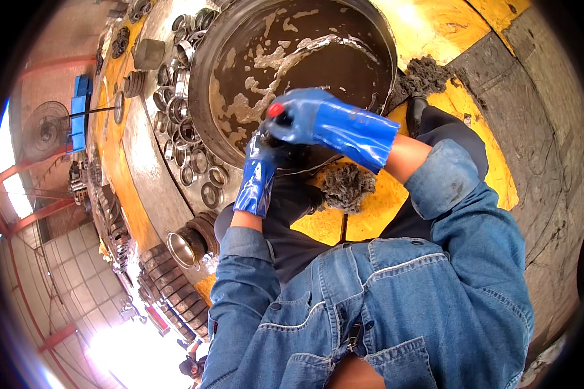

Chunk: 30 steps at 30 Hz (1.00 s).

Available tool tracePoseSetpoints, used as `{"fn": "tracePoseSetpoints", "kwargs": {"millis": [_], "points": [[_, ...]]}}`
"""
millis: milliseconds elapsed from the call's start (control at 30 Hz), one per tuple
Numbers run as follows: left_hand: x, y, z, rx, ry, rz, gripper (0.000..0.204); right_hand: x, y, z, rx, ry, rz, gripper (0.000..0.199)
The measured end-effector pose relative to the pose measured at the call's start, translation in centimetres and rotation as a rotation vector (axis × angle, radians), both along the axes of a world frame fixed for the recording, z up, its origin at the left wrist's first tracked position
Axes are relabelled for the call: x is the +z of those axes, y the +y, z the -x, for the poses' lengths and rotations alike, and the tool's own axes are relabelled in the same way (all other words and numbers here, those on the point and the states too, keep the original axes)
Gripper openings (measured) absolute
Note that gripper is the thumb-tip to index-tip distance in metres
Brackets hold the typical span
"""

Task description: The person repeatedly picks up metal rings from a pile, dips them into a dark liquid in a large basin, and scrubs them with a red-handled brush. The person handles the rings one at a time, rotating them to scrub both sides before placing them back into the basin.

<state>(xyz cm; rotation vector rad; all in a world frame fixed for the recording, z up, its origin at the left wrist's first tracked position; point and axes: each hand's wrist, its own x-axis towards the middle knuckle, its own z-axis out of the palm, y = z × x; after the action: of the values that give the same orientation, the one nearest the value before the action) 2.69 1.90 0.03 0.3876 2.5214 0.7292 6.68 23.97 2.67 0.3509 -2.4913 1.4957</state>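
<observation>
Mostly hidden, a rounded, red-ended object.

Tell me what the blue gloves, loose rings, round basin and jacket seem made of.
Blue gloves: probably rubber or plastic, glossy, with sharp highlights.
Loose rings: seemingly metal, polished in places, catching bright reflections.
Round basin: possibly metal, given its dull, greyish rim.
Jacket: apparently denim, matte faded blue with pale stitching.

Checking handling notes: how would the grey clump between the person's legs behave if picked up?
The clump looks tangled and fibrous, so probably floppy. Its ragged edges suggest it may shed bits. Its uneven, lumpy shape probably resists rolling.
</observation>
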Motion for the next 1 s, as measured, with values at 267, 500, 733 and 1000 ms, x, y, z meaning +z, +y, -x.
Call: {"fn": "tracePoseSetpoints", "kwargs": {"millis": [267,500,733,1000], "points": [[1.6,1.5,-0.5,0.006,0.093,0.051,0.072,0.1,4.5,2.4,-0.295,-0.543,-0.088,0.046],[0.9,1.4,0.4,-0.05,0.037,0.149,0.081,2.0,0.7,0.6,-0.023,-0.227,-0.1,0.044],[-0.8,2.4,4.2,-0.048,-0.114,0.024,0.087,-2.0,4.5,3.4,-0.339,-0.749,-0.06,0.045],[1.1,10.3,5.3,-0.182,-0.006,0.391,0.062,-2.7,5.5,3.7,-0.369,-0.852,-0.167,0.043]]}}
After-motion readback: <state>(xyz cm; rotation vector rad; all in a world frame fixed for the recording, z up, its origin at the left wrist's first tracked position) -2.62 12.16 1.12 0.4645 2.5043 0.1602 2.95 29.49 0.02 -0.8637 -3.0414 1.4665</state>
